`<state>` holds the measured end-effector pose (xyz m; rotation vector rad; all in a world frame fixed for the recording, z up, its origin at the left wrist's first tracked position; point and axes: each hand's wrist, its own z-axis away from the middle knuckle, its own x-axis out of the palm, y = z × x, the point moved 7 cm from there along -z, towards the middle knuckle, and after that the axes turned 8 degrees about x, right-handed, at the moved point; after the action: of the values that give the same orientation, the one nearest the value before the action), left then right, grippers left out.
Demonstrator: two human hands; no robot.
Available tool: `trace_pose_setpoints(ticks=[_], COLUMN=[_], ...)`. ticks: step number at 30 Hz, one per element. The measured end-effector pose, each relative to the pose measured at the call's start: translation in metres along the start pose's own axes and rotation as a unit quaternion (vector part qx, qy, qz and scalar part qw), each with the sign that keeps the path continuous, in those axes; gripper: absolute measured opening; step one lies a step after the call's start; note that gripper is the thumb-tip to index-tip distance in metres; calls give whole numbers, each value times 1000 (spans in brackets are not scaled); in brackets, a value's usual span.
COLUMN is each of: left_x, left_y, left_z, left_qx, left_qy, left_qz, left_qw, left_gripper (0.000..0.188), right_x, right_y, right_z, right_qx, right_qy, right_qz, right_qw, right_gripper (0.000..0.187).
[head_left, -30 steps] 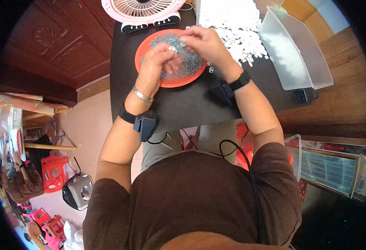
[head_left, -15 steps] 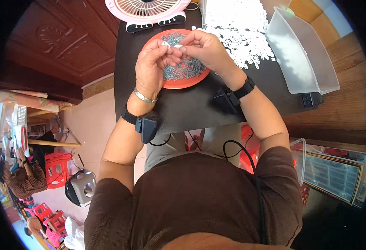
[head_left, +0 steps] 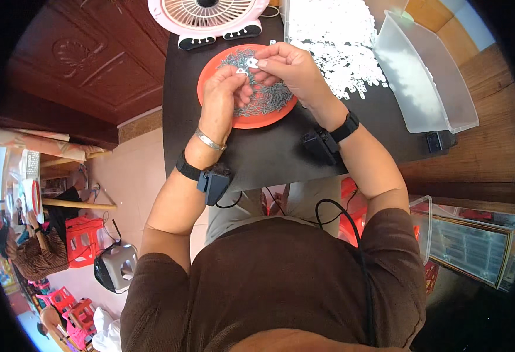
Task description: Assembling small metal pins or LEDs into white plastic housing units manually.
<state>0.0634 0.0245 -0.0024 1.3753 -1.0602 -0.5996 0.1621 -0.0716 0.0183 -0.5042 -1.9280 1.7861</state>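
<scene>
The left hand (head_left: 225, 89) is pinching a small white tab (head_left: 241, 71) above the round orange plate (head_left: 251, 122), where slim grey pieces (head_left: 276, 95) are lying loose (seemingly metal, probably slippery and prickly in bulk). Just beside it, the right hand (head_left: 285, 64) is gripping another white piece (head_left: 251, 62); both are looking light, stiff and plasticky, likely best held by their edges. Further right, flat white pieces (head_left: 342, 58) are lying heaped near a smooth, translucent bin (head_left: 409, 82).

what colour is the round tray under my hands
The round tray is orange-red, best seen in the head view, along its bare near rim.
</scene>
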Motion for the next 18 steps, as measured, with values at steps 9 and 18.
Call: trace_pose_setpoints(ticks=[9,18], left_x=[-1,-2], left_y=[-1,-2], left_z=[2,1], left_qx=[-2,-3], left_qy=[-2,7], left_qz=[-64,-54], left_qw=[998,998], left_gripper=[16,15], right_x=[3,3], right_y=[-1,-6], right_z=[2,4], right_qx=[-11,-33], right_qy=[1,27], right_qz=[7,25], right_qw=[1000,999], right_gripper=[17,17])
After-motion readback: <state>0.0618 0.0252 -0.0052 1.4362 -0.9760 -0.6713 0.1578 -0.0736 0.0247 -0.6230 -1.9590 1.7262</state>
